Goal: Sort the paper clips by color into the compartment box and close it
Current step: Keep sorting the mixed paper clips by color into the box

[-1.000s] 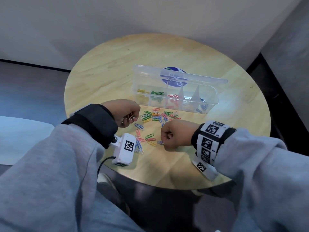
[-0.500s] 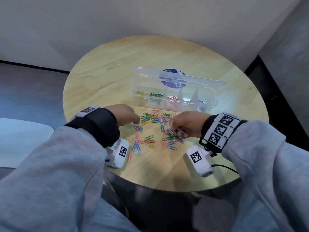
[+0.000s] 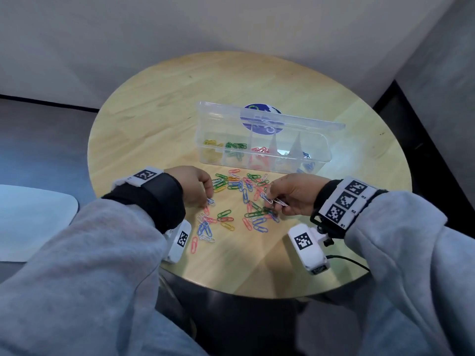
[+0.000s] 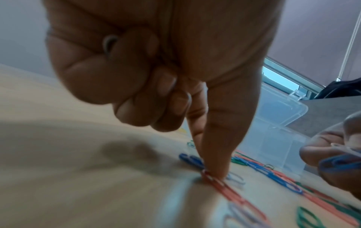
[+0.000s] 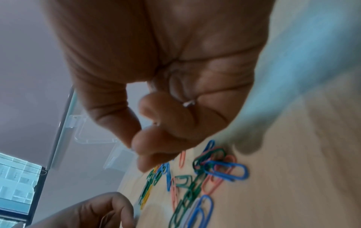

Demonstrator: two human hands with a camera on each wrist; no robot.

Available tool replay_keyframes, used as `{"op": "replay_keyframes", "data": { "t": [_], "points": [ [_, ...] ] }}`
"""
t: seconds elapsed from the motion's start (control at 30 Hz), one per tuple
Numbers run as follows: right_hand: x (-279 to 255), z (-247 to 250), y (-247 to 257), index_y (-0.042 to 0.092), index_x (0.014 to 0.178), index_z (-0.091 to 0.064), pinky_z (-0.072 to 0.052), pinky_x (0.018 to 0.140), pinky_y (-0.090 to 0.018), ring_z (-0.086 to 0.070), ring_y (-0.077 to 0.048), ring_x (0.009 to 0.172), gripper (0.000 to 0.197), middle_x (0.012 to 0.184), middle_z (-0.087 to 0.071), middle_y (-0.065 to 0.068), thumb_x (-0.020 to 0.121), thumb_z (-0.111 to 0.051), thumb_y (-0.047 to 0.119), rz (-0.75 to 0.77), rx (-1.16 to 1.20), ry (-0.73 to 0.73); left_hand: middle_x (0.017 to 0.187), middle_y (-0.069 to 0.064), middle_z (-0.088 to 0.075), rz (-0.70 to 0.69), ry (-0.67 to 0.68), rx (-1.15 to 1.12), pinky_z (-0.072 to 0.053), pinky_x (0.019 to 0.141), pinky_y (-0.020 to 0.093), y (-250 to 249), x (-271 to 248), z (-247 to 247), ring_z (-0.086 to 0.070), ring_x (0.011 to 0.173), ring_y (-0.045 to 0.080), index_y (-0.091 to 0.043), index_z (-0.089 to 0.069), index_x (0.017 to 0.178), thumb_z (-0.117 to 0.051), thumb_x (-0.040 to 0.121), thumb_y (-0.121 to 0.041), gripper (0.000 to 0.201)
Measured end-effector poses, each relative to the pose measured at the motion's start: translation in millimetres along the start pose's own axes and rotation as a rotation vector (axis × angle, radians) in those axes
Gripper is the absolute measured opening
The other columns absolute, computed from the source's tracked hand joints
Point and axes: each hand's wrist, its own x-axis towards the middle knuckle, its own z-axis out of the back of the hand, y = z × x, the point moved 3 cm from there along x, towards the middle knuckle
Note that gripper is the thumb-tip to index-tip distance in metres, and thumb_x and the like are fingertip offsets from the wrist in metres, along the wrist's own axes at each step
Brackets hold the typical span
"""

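Loose paper clips (image 3: 239,199) in several colours lie scattered on the round table between my hands. The clear compartment box (image 3: 262,160) stands behind them with its lid (image 3: 282,119) upright; it holds yellow, green, red and blue clips in separate compartments. My left hand (image 3: 210,199) is palm down, forefinger and thumb tips (image 4: 215,169) on a clip on the table, while its curled fingers keep a pale clip (image 4: 109,44) in the palm. My right hand (image 3: 270,199) pinches white clips (image 3: 279,201) just above the pile, with a clip end (image 5: 188,103) showing among its curled fingers.
The wooden table (image 3: 159,119) is small and round, with its near edge just behind my wrists. A blue round sticker (image 3: 259,109) lies behind the box. A white surface (image 3: 30,219) sits lower at the left. Walls close in behind and at the right.
My right hand moved from the near side of the pile up and right, and now holds clips over it. My left hand turned palm down and lowered its fingertips onto a clip.
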Motion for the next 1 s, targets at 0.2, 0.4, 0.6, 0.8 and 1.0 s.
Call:
{"op": "replay_keyframes", "data": {
  "t": [0.2, 0.4, 0.6, 0.8, 1.0],
  "points": [
    [5.4, -0.8, 5.3, 0.006, 0.086, -0.057, -0.034, 0.034, -0.012, -0.045, -0.005, 0.032, 0.019, 0.057, -0.055, -0.006, 0.091, -0.042, -0.004, 0.044, -0.075, -0.059, 0.063, -0.014, -0.048, -0.020, -0.030, 0.075, -0.030, 0.049, 0.018, -2.8, 3.7, 0.3, -0.042, 0.057, 0.001, -0.026, -0.061, 0.082, -0.070, 0.079, -0.021, 0.011],
    [4.7, -2.2, 7.3, 0.007, 0.086, -0.059, -0.035, 0.036, -0.013, -0.046, -0.005, 0.035, 0.031, 0.073, -0.051, -0.009, 0.090, -0.032, -0.007, 0.048, -0.041, -0.050, 0.063, -0.011, -0.048, -0.034, -0.010, 0.106, -0.031, 0.050, 0.018, -3.2, 2.8, -1.5, -0.043, 0.058, 0.004, -0.028, -0.061, 0.087, -0.066, 0.080, -0.020, 0.011],
    [1.0, 3.8, 4.7, 0.007, 0.071, -0.051, -0.033, 0.036, -0.015, -0.042, -0.009, 0.038, 0.032, 0.063, -0.045, -0.006, 0.087, -0.025, -0.002, 0.017, 0.099, -0.059, 0.067, -0.010, -0.045, -0.057, 0.009, 0.135, -0.032, 0.053, 0.018, -4.8, 0.6, -4.7, -0.046, 0.069, 0.013, -0.032, -0.060, 0.088, -0.069, 0.079, -0.024, 0.016],
    [-0.5, 0.0, 6.3, 0.007, 0.065, -0.046, -0.034, 0.034, -0.014, -0.045, -0.012, 0.037, 0.030, 0.061, -0.042, -0.006, 0.086, -0.025, 0.002, 0.002, 0.181, -0.024, 0.065, -0.013, -0.047, -0.063, 0.020, 0.127, -0.031, 0.051, 0.018, -5.5, 1.6, -5.2, -0.041, 0.058, 0.002, -0.027, -0.059, 0.084, -0.068, 0.081, -0.025, 0.011],
    [-1.6, -0.6, 10.3, 0.006, 0.071, -0.051, -0.039, 0.036, -0.015, -0.047, -0.010, 0.039, 0.026, 0.064, -0.044, -0.006, 0.090, -0.033, 0.006, 0.017, 0.129, -0.074, 0.063, -0.012, -0.049, -0.088, 0.045, 0.089, -0.031, 0.051, 0.018, -4.5, 2.8, -3.2, -0.042, 0.057, 0.002, -0.025, -0.059, 0.081, -0.069, 0.081, -0.022, 0.010]
  ]
}}
